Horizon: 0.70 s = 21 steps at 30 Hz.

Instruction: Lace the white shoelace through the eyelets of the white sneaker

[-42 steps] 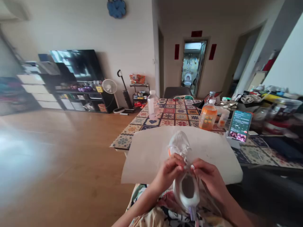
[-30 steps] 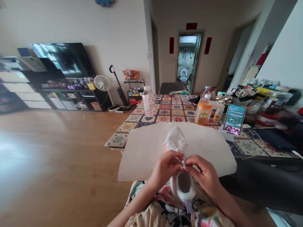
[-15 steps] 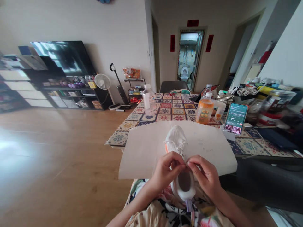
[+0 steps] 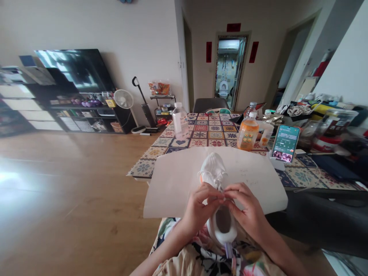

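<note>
My left hand (image 4: 199, 205) and right hand (image 4: 245, 203) meet over the white sneaker (image 4: 212, 165), each pinching what looks like its shoelace (image 4: 219, 182). It stretches from my lap (image 4: 205, 255) over the white sheet (image 4: 172, 184) at the bench (image 4: 145, 167). Lace handling, I judge; the next move needs a steady pinch.

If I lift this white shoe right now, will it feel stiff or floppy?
The white shoe would probably give easily at the toe, where the upper looks wrinkled. Its heel collar may hold its shape better, since the opening stands open and rounded.
</note>
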Available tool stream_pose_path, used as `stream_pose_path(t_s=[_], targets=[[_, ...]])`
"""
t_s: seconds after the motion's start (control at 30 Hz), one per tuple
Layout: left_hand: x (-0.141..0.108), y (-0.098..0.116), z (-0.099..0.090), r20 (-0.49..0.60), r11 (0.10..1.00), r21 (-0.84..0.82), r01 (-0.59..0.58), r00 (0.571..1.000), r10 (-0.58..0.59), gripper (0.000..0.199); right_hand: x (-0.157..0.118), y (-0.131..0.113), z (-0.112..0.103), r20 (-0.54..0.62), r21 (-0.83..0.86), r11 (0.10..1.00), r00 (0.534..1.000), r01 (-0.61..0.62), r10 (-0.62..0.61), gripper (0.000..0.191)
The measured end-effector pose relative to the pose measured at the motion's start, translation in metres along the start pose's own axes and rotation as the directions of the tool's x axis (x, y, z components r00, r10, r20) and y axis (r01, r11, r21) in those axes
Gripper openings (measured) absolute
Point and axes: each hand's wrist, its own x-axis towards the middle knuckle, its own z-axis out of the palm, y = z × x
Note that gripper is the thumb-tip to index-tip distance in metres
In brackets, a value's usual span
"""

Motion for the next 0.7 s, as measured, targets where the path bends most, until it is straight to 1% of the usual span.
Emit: stream_pose_path(t_s=[0.07, 0.13, 0.23, 0.3, 0.33, 0.37, 0.43, 0.5, 0.53, 0.6, 0.7], targets=[[0.001, 0.000, 0.000, 0.000, 1.000, -0.006, -0.003, 1.000, 0.003, 0.021, 0.001, 0.000, 0.000, 0.020, 0.032, 0.999, 0.999, -0.043, 0.043, 0.009], [0.001, 0.000, 0.000, 0.000, 1.000, -0.011, 0.011, 1.000, -0.011, 0.021, 0.000, 0.000, 0.000, 0.054, 0.105, 0.984, 0.989, -0.145, 0.140, 0.008], [-0.001, -0.001, 0.001, -0.005, 0.998, -0.020, 0.063, 0.998, -0.063, 0.025, -0.002, -0.001, 0.002, 0.084, 0.269, 0.913, 0.952, -0.307, 0.295, 0.010], [-0.003, -0.003, 0.002, -0.010, 0.994, -0.029, 0.110, 0.994, -0.110, 0.029, -0.003, -0.001, 0.003, 0.116, 0.333, 0.878, 0.939, -0.344, 0.324, 0.012], [-0.004, -0.004, 0.002, -0.012, 0.990, -0.037, 0.135, 0.991, -0.135, 0.031, -0.004, 0.000, 0.004, 0.130, 0.332, 0.880, 0.941, -0.339, 0.313, 0.012], [-0.004, -0.004, 0.002, -0.014, 0.986, -0.046, 0.158, 0.987, -0.159, 0.033, -0.004, 0.000, 0.005, 0.133, 0.310, 0.896, 0.947, -0.319, 0.291, 0.012], [-0.004, -0.005, 0.003, -0.013, 0.978, -0.068, 0.199, 0.980, -0.200, 0.038, -0.004, 0.000, 0.007, 0.088, 0.231, 0.945, 0.973, -0.230, 0.216, 0.011], [-0.003, -0.005, 0.002, -0.005, 0.970, -0.091, 0.223, 0.974, -0.225, 0.041, -0.003, -0.001, 0.010, 0.013, 0.148, 0.984, 0.995, -0.097, 0.096, 0.008], [-0.002, -0.005, 0.002, 0.001, 0.968, -0.103, 0.229, 0.973, -0.230, 0.042, -0.002, -0.002, 0.011, -0.022, 0.110, 0.994, 0.999, -0.026, 0.028, 0.007], [0.001, -0.005, 0.001, 0.012, 0.966, -0.124, 0.229, 0.973, -0.229, 0.042, -0.001, -0.004, 0.011, -0.057, 0.050, 0.994, 0.994, 0.092, -0.089, 0.008], [0.006, -0.011, -0.005, 0.011, 0.965, -0.151, 0.212, 0.977, -0.213, 0.039, 0.004, -0.006, 0.006, -0.052, -0.016, 0.984, 0.982, 0.180, -0.181, 0.010]])
